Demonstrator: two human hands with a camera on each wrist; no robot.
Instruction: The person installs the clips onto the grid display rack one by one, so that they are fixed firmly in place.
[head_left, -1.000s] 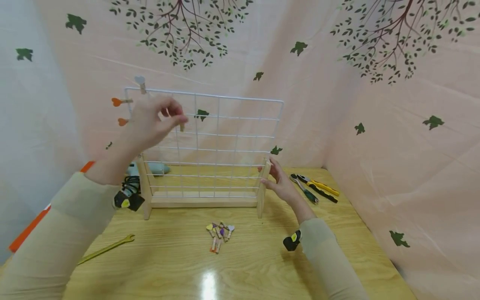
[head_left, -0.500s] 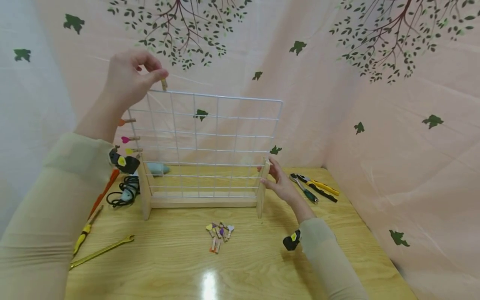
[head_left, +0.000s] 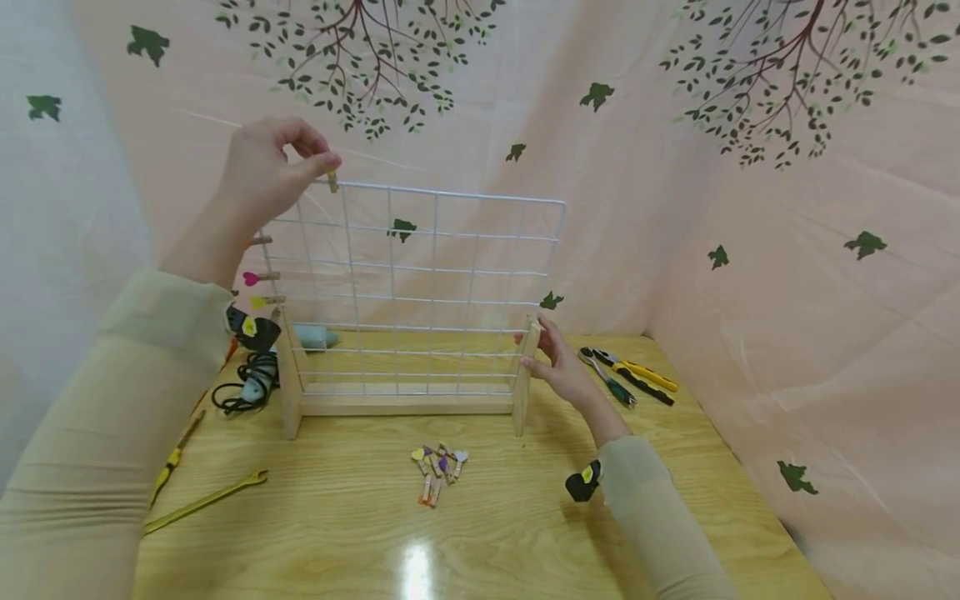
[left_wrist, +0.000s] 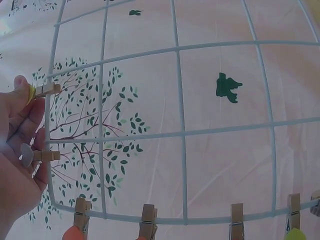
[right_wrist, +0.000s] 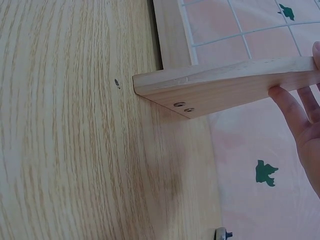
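My left hand pinches a small wooden clothespin at the top wire of the white wire grid. In the left wrist view, this clothespin, with a yellow end at the thumb, has its jaws across the edge wire. A grey-ended clothespin sits on the same wire beside the palm. Several more line the adjoining edge, among them a pink-heart clothespin. At the grid's right side, my right hand grips the wooden stand, its thumb on the near face in the right wrist view.
A small pile of clothespins lies in front of the stand. On the left are a wrench, a yellow screwdriver and a blue corded tool. Pliers and a green-handled tool lie at right.
My left hand has risen from in front of the grid to its top wire with the clothespin, then dipped slightly so the clothespin crosses the wire. The right hand has stayed on the stand.
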